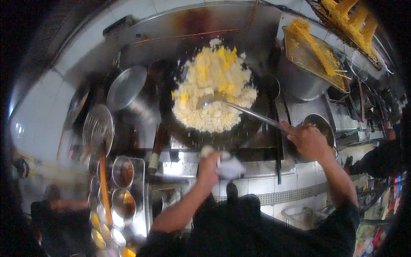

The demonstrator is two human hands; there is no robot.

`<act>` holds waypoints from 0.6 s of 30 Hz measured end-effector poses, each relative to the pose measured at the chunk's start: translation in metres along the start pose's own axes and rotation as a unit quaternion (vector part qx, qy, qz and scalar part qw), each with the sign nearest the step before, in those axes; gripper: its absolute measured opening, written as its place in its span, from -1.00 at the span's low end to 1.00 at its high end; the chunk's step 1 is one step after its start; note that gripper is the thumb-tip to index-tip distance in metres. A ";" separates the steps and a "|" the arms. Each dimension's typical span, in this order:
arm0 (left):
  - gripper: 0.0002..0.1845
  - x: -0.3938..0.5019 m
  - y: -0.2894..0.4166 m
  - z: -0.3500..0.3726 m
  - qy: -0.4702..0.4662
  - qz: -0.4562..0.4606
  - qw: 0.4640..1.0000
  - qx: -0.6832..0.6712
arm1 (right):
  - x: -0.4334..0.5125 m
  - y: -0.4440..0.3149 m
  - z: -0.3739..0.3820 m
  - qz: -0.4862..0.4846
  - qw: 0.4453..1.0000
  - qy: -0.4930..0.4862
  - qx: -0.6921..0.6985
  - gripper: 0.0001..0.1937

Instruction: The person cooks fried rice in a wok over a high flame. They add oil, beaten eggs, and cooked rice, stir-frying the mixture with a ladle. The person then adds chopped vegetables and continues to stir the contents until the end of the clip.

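Note:
My left hand (208,168) grips a white cloth (229,167) at the near side of a dark wok (253,120). Whether a wok handle lies under the cloth is hidden by blur. In my right hand (309,141) is the metal handle of a ladle (257,115), which slants left over the wok. Its bowl rests against a heap of white rice mixed with yellow egg pieces (213,83). The heap is blurred, and some grains are in the air around its edge.
On the left, a slotted skimmer (99,128) with a wooden handle lies across several metal sauce bowls (123,172). Beyond is a round steel pan (126,88). A large pot (298,78) bears a tray of yellow shreds (321,54). People's arms appear at both sides.

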State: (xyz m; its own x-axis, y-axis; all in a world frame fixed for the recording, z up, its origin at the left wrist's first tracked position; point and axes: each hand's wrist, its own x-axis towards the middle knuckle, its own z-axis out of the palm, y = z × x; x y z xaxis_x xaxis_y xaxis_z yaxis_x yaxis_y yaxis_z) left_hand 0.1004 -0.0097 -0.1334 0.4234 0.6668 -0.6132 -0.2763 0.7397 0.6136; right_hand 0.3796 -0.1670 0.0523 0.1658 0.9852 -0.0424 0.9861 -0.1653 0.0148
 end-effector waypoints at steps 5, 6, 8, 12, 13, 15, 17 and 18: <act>-0.83 -0.017 0.083 0.072 0.027 -0.025 0.997 0.071 | -0.030 0.021 -0.062 -0.125 0.992 0.023 0.027 -0.45; -0.82 -0.021 0.086 0.074 0.036 -0.040 0.995 0.081 | -0.031 0.020 -0.058 -0.133 0.990 0.016 0.033 -0.45; -0.82 -0.017 0.094 0.073 0.023 -0.060 0.995 0.079 | -0.015 0.016 -0.051 -0.089 0.991 -0.062 0.071 -0.44; -0.84 0.036 0.017 0.022 0.005 0.073 0.994 0.086 | 0.023 0.008 0.016 0.001 0.996 -0.071 0.045 -0.42; -0.85 0.034 -0.009 0.008 0.003 0.126 0.989 0.076 | 0.030 0.007 0.028 -0.005 0.998 -0.052 0.039 -0.42; -0.88 -0.012 -0.033 0.002 0.023 0.068 0.997 0.022 | 0.028 0.005 0.037 -0.008 1.000 -0.017 0.022 -0.43; -0.90 -0.002 -0.034 -0.010 0.020 0.078 0.996 0.026 | 0.023 0.005 0.022 -0.021 0.999 -0.018 0.044 -0.43; -0.90 0.000 -0.032 -0.020 0.020 0.081 0.996 0.027 | 0.017 0.001 0.011 -0.028 0.998 -0.021 0.056 -0.44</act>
State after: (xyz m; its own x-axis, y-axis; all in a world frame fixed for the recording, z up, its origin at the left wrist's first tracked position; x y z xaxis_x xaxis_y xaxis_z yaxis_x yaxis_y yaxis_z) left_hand 0.0926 -0.0317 -0.1630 0.3420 0.7804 -0.5235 -0.2899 0.6175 0.7312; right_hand 0.3835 -0.1506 0.0408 0.1087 0.9907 -0.0818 0.9881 -0.1167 -0.1000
